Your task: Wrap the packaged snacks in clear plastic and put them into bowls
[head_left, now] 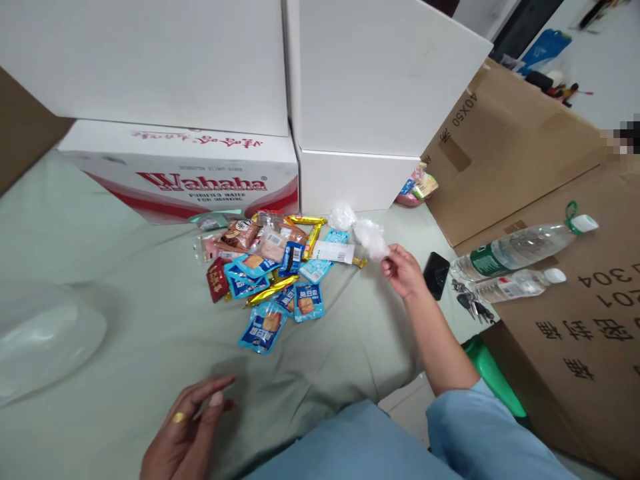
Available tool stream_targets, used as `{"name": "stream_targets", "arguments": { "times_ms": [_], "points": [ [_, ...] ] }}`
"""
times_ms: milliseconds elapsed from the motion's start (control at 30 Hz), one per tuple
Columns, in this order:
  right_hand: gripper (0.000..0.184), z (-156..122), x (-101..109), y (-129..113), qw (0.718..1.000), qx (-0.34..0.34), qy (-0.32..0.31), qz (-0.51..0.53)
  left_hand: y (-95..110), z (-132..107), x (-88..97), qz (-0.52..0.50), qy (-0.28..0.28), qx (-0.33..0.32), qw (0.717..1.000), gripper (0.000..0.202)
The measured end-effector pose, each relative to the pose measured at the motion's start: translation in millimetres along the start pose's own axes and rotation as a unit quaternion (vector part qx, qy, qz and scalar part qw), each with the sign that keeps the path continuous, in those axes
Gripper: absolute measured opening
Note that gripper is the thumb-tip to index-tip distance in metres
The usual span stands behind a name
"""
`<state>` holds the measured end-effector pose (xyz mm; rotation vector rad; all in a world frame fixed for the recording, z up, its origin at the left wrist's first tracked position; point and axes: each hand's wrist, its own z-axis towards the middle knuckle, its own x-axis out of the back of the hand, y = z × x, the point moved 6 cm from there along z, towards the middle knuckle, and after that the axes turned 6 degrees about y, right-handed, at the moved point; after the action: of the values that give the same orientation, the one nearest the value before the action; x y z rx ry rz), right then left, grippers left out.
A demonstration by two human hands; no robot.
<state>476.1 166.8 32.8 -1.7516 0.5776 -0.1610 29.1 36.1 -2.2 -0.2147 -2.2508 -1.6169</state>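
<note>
My right hand (403, 272) pinches the edge of a crumpled clear plastic bag (371, 239) at the right side of a heap of snacks. Another wad of clear plastic (343, 217) lies just beyond it. The heap has several blue snack packets (263, 328), yellow wrapped sticks (273, 291), a dark red packet (217, 280) and a brown packet (239, 235). Nearer to me, my left hand (190, 427), with a gold ring on it, hovers over the sheet. Its fingers are apart and hold nothing.
Behind the heap stand a Wahaba-style printed water carton (200, 183) and white boxes (350, 180). At the left lies a translucent plastic bag (47, 340). On the right are a black phone (437, 275), keys (475, 308), two water bottles (520, 252) and brown cartons (505, 153).
</note>
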Motion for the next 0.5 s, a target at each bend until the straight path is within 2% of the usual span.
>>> {"name": "stream_targets", "arguments": {
  "times_ms": [67, 167, 233, 300, 333, 367, 400, 433, 467, 500],
  "points": [
    [0.041, -24, -16, 20, 0.998, -0.039, -0.045, -0.01, 15, 4, -30.0, -0.119, -0.05, 0.082, 0.988, 0.059],
    [0.044, -65, -42, 53, 0.99, -0.067, -0.12, -0.043, 33, 6, -82.8, -0.291, -0.151, 0.194, 0.925, 0.076],
    [0.044, -92, -58, 74, 0.975, -0.076, -0.192, -0.084, 39, 7, -108.7, -0.333, -0.193, 0.231, 0.894, 0.08],
    [0.044, -112, -66, 90, 0.945, -0.083, -0.284, -0.143, 36, 10, -120.0, -0.323, -0.187, 0.238, 0.897, 0.081],
    [0.044, -113, -64, 93, 0.933, -0.074, -0.307, -0.175, 32, 12, -120.4, -0.307, -0.169, 0.237, 0.906, 0.08],
    [0.043, -107, -58, 92, 0.93, -0.052, -0.298, -0.206, 28, 14, -118.2, -0.291, -0.148, 0.235, 0.915, 0.079],
    [0.043, -92, -47, 86, 0.937, -0.013, -0.253, -0.241, 23, 16, -114.0, -0.279, -0.128, 0.234, 0.923, 0.078],
    [0.041, -72, -33, 75, 0.942, 0.039, -0.176, -0.282, 18, 16, -108.7, -0.272, -0.112, 0.235, 0.927, 0.077],
    [0.039, -50, -17, 60, 0.936, 0.1, -0.078, -0.329, 15, 16, -103.4, -0.27, -0.105, 0.236, 0.928, 0.076],
    [0.037, -28, -4, 45, 0.907, 0.155, 0.008, -0.391, 12, 15, -97.8, -0.273, -0.102, 0.237, 0.927, 0.074]
  ]
}}
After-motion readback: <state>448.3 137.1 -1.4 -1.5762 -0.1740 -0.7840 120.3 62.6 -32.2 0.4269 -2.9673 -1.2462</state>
